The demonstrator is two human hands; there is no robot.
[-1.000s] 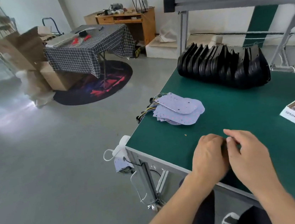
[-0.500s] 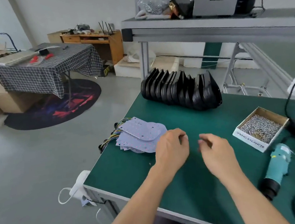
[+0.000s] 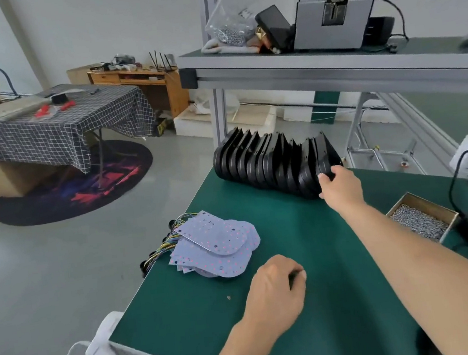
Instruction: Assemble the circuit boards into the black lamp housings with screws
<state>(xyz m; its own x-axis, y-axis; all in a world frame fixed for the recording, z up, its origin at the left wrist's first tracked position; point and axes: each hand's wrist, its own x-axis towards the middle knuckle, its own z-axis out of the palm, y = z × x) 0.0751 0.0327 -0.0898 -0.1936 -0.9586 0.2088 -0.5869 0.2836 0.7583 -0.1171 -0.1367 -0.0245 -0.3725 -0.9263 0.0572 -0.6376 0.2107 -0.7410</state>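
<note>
We see open green mat (image 3: 319,255) between circuit boards (image 3: 217,242), housings (image 3: 272,162) and screw box (image 3: 422,217).

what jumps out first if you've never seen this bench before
The long row of black plastic lamp housings standing on edge at the far side of the green bench mat draws the eye first; the right hand grips the housing at its right end. Nearer, by the mat's left edge, lies a fanned pile of pale circuit boards with coloured wires. The left hand rests loosely curled beside it.
</note>
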